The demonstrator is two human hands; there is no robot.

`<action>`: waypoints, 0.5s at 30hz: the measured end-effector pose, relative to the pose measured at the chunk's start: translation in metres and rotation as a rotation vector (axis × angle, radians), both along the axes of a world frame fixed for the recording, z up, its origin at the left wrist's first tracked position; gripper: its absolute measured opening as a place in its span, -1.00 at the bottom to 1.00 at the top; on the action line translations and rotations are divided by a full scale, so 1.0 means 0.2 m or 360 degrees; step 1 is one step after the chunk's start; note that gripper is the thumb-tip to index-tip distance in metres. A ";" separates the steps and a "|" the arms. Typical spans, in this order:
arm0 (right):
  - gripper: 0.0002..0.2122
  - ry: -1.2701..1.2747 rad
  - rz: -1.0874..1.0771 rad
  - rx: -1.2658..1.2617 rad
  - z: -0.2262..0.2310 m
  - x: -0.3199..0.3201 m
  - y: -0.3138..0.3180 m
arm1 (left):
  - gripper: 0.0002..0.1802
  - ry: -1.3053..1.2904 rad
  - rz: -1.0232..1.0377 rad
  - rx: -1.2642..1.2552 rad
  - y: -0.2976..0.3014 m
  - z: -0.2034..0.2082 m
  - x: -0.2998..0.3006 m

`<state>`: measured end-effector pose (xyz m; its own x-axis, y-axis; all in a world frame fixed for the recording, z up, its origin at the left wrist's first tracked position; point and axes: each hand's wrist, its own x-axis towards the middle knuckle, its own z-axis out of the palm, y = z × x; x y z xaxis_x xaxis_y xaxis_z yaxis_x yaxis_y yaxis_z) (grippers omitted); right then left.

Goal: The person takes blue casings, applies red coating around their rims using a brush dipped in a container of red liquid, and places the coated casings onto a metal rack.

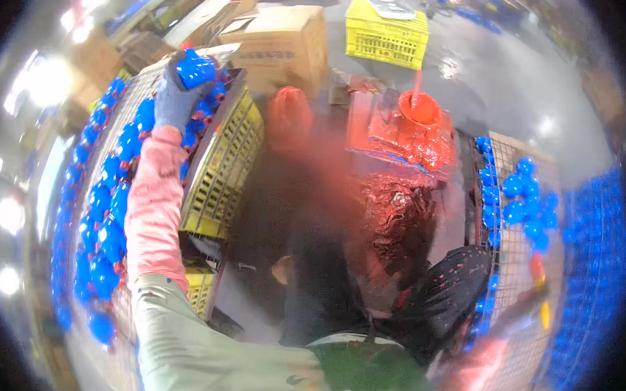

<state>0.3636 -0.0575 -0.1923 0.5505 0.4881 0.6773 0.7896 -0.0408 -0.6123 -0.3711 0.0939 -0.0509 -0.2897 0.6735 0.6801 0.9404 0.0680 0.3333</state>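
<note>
At the upper left my left hand (176, 96), in a grey glove, is closed around a glossy blue rounded piece (196, 69) with a bit of red at its top. It is over a rack (133, 98) with rows of similar blue pieces (109, 239) that show red parts. My right hand (521, 313) is at the lower right over a wire mesh rack (518, 256), smeared by motion. Beside its fingers shows a narrow red and yellow thing (537, 268); whether the hand grips it I cannot tell. Several blue rounded pieces (530, 203) lie on that mesh.
Ahead, a red-coated stand (366, 123) bears a red pot (419, 108). Crumpled red-smeared sheeting (398, 216) hangs before my knees. A yellow crate (221, 168) stands under the left rack. Farther off are a cardboard box (278, 47) and another yellow crate (386, 37).
</note>
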 end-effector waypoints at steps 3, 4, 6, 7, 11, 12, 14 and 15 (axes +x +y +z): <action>-0.66 0.0735 -0.0001 0.0125 0.07 0.05 -0.06 | -0.11 0.0243 0.0154 -0.0124 0.38 -0.06 -0.11; -0.64 0.0754 -0.0005 0.0128 0.13 -0.01 -0.08 | -0.19 0.0324 0.0243 -0.0205 0.52 -0.12 -0.12; -0.64 0.0841 0.0027 0.0124 0.11 0.05 -0.11 | -0.25 0.0635 0.0096 0.0073 0.72 -0.26 -0.48; -0.64 0.0758 0.0000 0.0239 0.02 0.11 -0.11 | -0.28 0.0691 0.0123 -0.0024 0.82 -0.34 -0.74; -0.57 0.1100 0.0056 0.0366 -0.22 0.15 -0.07 | -0.34 0.0720 -0.0205 -0.0149 0.53 -0.58 -1.90; -0.60 0.1127 -0.0122 0.0424 -0.26 0.17 -0.08 | -0.36 0.0752 -0.0277 -0.0184 0.69 -0.60 -1.86; -0.64 0.1261 0.0058 0.0407 -0.48 0.33 -0.18 | -0.39 0.0830 -0.0328 -0.0263 0.92 -0.61 -1.76; -0.72 0.1327 -0.0002 0.0491 -0.58 0.36 -0.14 | -0.41 0.0905 -0.0301 -0.0297 0.95 -0.52 -1.72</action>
<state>0.4348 -0.0864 -0.3086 0.9237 0.3494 0.1570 0.0817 0.2206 -0.9719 -0.7144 0.2837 -0.1546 0.2185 0.7999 0.5590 0.9685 -0.1079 -0.2242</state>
